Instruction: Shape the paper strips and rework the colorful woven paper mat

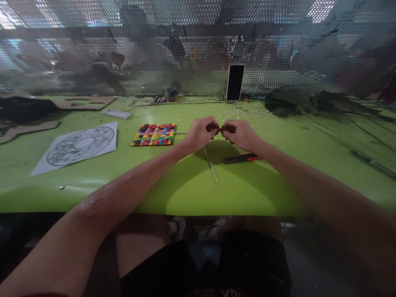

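My left hand (200,133) and my right hand (239,134) meet above the green table (123,181), fingers curled and pinched together on something small and dark between them that I cannot make out. A thin pale strip (211,165) runs from under my left hand toward the table's front edge. Just below my right hand lies a red and black tool (239,158). A colourful woven mat (154,134) rests to the left of my left hand, with a thin stick poking out of its right side.
A printed sheet with a round pattern (78,145) lies at the left. A phone (235,82) stands against the perforated metal screen at the back. Cardboard pieces (83,102) sit far left; dark leafy material (309,103) is piled at the far right.
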`<move>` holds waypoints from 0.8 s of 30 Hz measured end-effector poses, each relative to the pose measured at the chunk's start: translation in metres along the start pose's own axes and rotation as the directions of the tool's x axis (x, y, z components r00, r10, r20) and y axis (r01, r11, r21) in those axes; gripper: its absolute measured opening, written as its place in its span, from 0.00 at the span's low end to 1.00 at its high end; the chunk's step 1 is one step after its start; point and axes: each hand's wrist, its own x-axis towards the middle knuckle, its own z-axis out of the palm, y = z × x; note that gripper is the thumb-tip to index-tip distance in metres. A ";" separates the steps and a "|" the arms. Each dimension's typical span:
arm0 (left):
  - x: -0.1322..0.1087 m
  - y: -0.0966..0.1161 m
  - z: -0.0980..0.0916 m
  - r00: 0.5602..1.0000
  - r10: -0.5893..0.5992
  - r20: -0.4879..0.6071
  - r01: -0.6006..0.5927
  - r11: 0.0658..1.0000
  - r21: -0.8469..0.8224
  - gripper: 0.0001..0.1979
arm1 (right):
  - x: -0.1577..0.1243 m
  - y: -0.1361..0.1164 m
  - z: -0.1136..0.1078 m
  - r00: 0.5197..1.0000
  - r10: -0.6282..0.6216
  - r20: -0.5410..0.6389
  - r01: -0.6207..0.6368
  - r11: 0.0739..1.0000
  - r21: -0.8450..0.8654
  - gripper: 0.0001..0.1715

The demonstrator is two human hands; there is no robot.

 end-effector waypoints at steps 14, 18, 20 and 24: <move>0.001 0.001 -0.003 0.988 0.133 0.080 -0.143 0.982 0.127 0.09 | 0.004 0.006 0.009 0.958 0.283 0.047 -0.255 0.766 0.590 0.09; 0.003 -0.003 -0.006 0.987 0.146 0.072 -0.155 0.978 0.137 0.05 | 0.002 0.003 0.008 0.958 0.262 0.122 -0.281 0.749 0.601 0.07; 0.004 -0.005 -0.007 0.982 0.171 0.082 -0.182 0.972 0.151 0.06 | 0.002 0.002 0.007 0.957 0.255 0.139 -0.287 0.757 0.587 0.06; 0.004 -0.008 -0.008 0.973 0.216 0.083 -0.227 0.960 0.161 0.10 | 0.002 0.001 0.004 0.959 0.244 0.145 -0.283 0.799 0.530 0.04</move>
